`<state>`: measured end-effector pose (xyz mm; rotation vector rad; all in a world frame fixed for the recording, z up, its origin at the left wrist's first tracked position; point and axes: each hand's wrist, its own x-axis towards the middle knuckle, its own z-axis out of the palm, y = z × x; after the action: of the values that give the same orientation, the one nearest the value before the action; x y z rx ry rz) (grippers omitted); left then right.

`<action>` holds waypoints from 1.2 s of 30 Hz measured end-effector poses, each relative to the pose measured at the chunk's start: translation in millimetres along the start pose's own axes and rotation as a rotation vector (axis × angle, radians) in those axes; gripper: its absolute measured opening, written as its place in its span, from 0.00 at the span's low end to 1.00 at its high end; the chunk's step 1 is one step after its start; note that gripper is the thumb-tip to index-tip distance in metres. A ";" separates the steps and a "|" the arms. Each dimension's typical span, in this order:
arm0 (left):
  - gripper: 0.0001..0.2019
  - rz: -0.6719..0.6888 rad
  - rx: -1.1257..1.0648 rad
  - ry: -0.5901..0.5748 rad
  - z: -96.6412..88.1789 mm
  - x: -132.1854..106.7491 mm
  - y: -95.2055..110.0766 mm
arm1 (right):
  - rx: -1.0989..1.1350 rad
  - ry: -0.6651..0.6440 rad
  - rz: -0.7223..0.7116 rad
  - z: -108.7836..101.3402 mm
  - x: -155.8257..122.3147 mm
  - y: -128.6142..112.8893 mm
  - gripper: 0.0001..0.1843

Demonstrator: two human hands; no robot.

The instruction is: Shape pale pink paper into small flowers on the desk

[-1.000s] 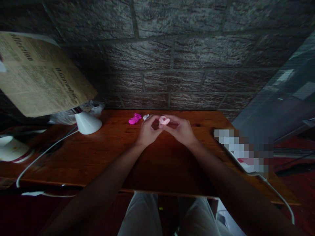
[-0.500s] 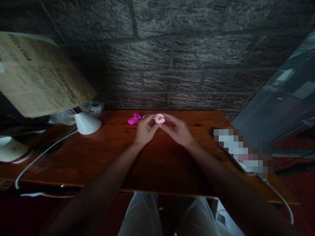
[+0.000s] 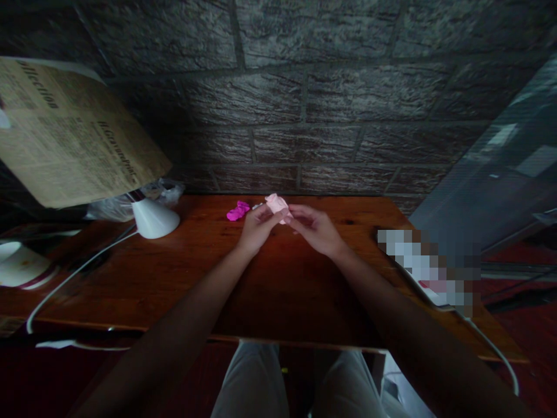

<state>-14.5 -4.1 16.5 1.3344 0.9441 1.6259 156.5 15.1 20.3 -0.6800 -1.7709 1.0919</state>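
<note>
Above the back part of the wooden table, both hands meet on a pale pink, soft-looking crumpled piece [image 3: 277, 203]; whether it is paper or clay I cannot tell. My left hand [image 3: 256, 229] pinches it from the left, thumb across its lower part. From the right, my right hand [image 3: 319, 229] has its thumb and fingertips closed on its lower right edge. A bright magenta crumpled piece [image 3: 237, 211] lies on the table just left of my left hand. Something small and white [image 3: 257, 206] is partly hidden behind the left fingers.
A lamp with a white base [image 3: 155, 219] and a newsprint shade [image 3: 82, 139] stands at left, its cord crossing the wooden table [image 3: 183, 278]. A white cup [image 3: 24, 266] lies at far left. At right is a blurred-out flat object [image 3: 422, 267] with a cable. A stone-patterned wall [image 3: 270, 98] backs the table.
The pale pink piece has tipped from showing its rolled, spiral end to showing its side, leaning up and left. My fingers have shifted around it; the magenta piece has not moved.
</note>
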 end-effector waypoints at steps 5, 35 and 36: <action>0.18 -0.095 -0.138 -0.028 2.7 -1.2 3.2 | 0.117 0.007 0.092 -2.2 -0.3 -1.8 0.20; 0.21 -0.046 -0.068 -0.003 -0.1 1.5 -1.1 | 0.215 -0.031 0.216 3.9 -0.8 -8.1 0.22; 0.20 -0.025 -0.042 0.002 -0.3 1.5 -1.2 | 0.212 -0.035 0.211 3.7 -0.8 -8.4 0.22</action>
<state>-14.8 -2.3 15.9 1.2885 0.9195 1.6194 153.5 9.2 26.7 -0.7311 -1.6094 1.4198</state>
